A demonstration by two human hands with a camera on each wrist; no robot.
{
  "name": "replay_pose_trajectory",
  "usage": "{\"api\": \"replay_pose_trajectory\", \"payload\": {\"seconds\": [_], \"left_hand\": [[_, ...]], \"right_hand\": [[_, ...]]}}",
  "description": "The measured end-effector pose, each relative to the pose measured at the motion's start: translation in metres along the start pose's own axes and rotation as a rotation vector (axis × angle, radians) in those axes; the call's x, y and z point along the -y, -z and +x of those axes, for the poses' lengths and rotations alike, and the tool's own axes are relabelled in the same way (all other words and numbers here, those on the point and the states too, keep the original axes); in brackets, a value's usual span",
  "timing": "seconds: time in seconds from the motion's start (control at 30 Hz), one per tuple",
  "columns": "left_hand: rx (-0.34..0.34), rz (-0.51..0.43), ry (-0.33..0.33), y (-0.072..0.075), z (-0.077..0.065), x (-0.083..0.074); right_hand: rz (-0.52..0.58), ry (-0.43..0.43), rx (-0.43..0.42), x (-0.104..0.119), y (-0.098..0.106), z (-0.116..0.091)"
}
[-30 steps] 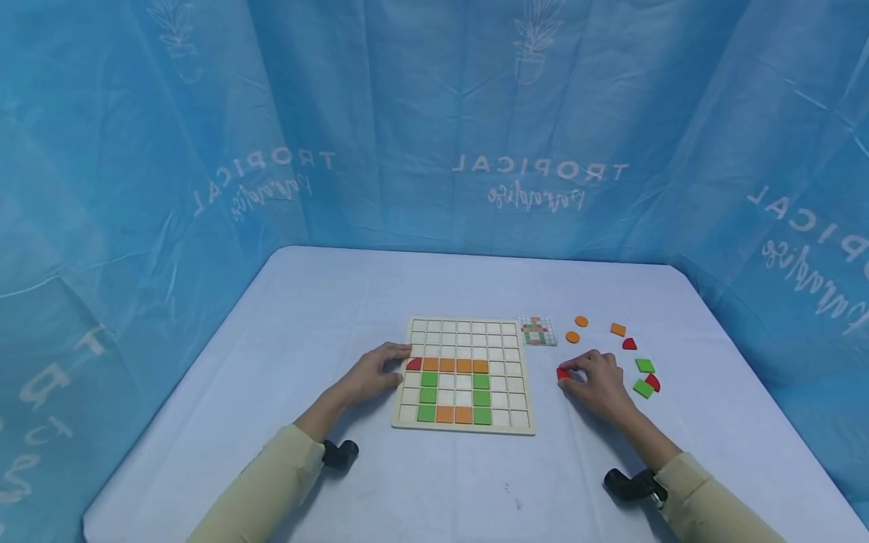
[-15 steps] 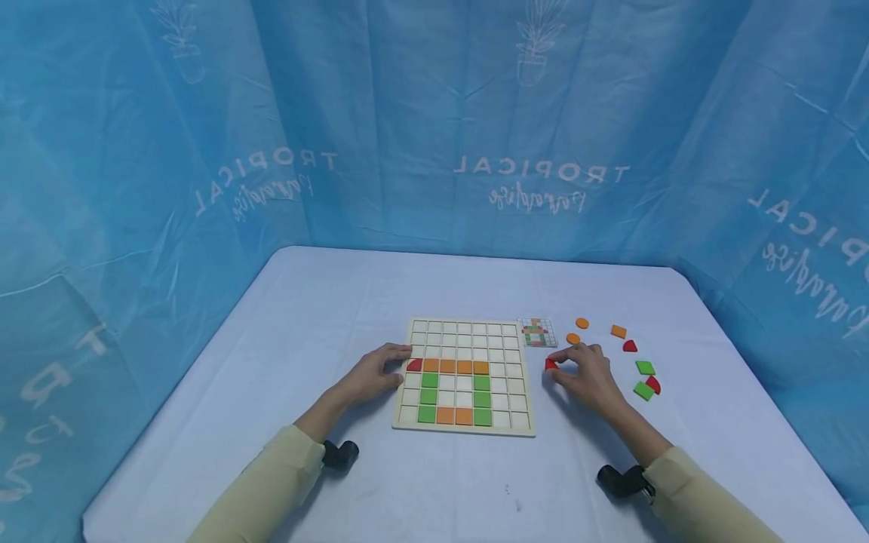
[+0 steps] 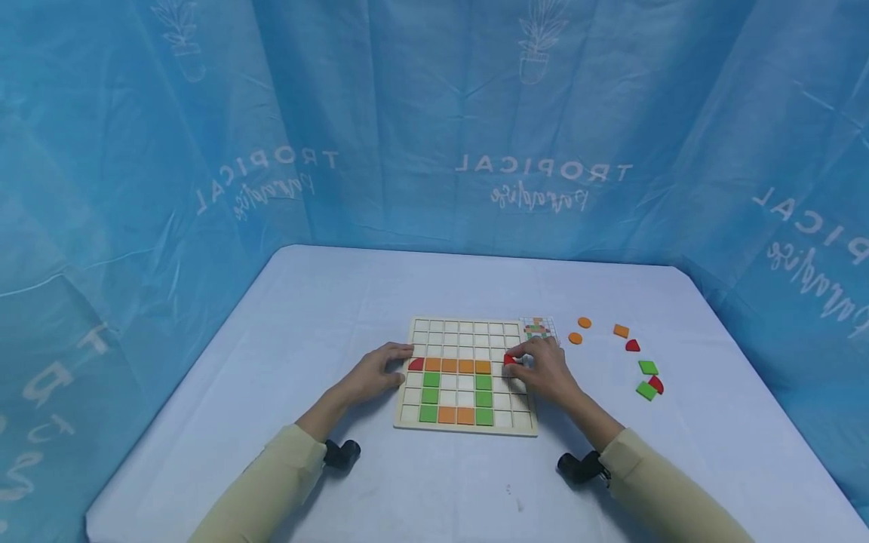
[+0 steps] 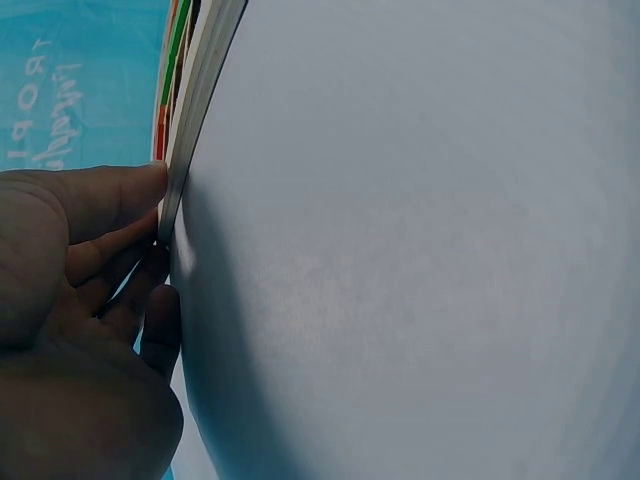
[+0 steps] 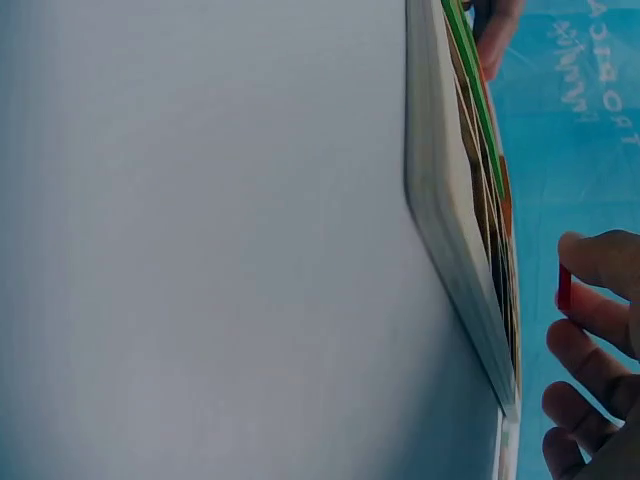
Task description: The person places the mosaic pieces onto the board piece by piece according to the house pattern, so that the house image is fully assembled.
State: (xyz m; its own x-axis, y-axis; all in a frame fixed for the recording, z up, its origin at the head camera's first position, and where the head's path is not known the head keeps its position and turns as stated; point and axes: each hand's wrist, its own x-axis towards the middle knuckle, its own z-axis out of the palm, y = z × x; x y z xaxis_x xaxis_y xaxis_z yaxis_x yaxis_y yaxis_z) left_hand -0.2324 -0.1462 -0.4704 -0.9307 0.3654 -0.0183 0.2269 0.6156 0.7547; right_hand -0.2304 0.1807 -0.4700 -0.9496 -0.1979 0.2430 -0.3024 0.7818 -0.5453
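Observation:
A pale wooden grid board (image 3: 466, 431) lies on the table with square tiles in it: a row of orange tiles (image 3: 449, 366), two columns of green tiles (image 3: 430, 396), and more orange at the bottom. A red quarter-round tile (image 3: 416, 364) sits at the left end of the orange row. My left hand (image 3: 370, 373) rests against the board's left edge, thumb and fingertips touching it. Between thumb and forefinger, my right hand (image 3: 548, 371) pinches a red tile (image 3: 509, 360) over the board's right columns. The right wrist view shows this red tile (image 5: 565, 288) edge-on, above the board.
A printed pattern card (image 3: 538, 324) lies beyond the right hand, partly covered. Loose pieces lie to the right: orange discs (image 3: 584, 323), an orange square (image 3: 621, 330), red pieces (image 3: 633, 345) and green squares (image 3: 648, 367). Blue curtains (image 3: 434, 151) surround the white table.
My right hand has carried the red tile leftward from the table to over the board's right side, and now covers part of the card. My left hand stays in place.

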Motion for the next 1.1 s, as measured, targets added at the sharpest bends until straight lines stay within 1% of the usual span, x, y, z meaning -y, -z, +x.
{"api": "replay_pose_trajectory", "payload": {"seconds": [0.13, 0.23, 0.4, 0.53, 0.7, 0.87, 0.97, 1.1], "left_hand": [[0.001, 0.001, 0.005, 0.0, 0.0, -0.001], [0.0, 0.003, 0.007, 0.0, 0.0, -0.002], [-0.005, -0.001, 0.01, 0.0, 0.0, -0.002], [-0.007, -0.001, 0.014, -0.001, 0.0, -0.002], [-0.006, -0.004, 0.024, -0.002, -0.001, -0.004], [-0.007, -0.002, 0.028, -0.002, -0.001, -0.003], [-0.013, -0.005, 0.042, -0.002, 0.0, -0.003], [-0.015, -0.011, 0.064, -0.003, 0.001, -0.004]], "right_hand": [[-0.038, 0.032, 0.012, 0.003, -0.008, 0.005], [-0.051, 0.04, 0.025, 0.004, -0.012, 0.006], [-0.066, 0.031, 0.054, 0.005, -0.016, 0.007], [-0.086, 0.024, 0.062, 0.006, -0.017, 0.007], [-0.109, 0.03, 0.061, 0.006, -0.018, 0.006], [-0.108, 0.046, 0.052, 0.007, -0.017, 0.005], [-0.106, 0.086, 0.029, 0.008, -0.017, 0.004], [-0.127, 0.111, 0.01, 0.011, -0.019, 0.005]]}}
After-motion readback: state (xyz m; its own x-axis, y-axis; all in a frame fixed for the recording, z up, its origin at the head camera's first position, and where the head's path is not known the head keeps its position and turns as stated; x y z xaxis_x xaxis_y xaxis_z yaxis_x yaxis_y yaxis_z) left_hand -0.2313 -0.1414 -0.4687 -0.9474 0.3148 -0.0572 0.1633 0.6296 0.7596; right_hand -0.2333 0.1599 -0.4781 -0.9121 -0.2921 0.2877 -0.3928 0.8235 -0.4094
